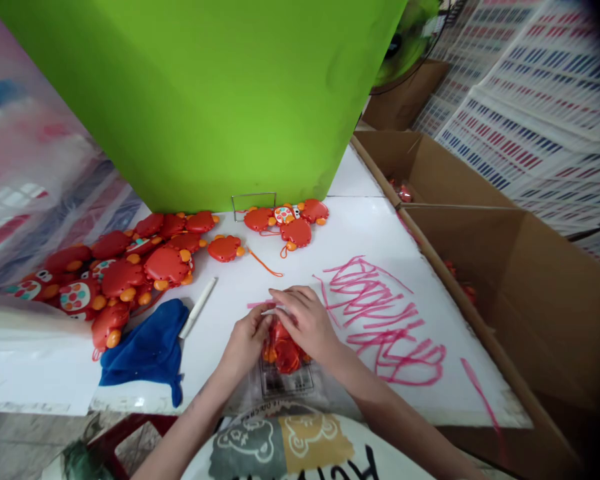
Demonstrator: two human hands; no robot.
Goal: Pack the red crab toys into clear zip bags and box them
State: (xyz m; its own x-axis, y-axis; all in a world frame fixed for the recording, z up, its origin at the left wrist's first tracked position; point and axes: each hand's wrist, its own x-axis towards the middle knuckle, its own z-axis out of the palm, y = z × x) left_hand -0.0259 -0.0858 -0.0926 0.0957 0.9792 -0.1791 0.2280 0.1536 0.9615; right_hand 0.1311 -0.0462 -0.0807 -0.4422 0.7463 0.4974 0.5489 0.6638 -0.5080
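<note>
A red and orange toy (286,357) lies at the front of the white table, inside a clear plastic bag (307,390) with dark print on it. At the bag's far end, my left hand (249,333) pinches the plastic with thumb and fingertips. My right hand (307,321) arches over the toy, its fingers bent toward the left ones at the same edge. Parts of the bag and toy are hidden beneath both hands. To the left lie a blue cloth (145,347) and a white marker-like stick (199,308).
Several red crab-like toys (125,277) are heaped at left, with more by a wire stand (254,195) before a green panel (220,100). Pink scribbles mark the table (300,267). Cardboard boxes (460,227) line the right side, below stacked white crates (510,133).
</note>
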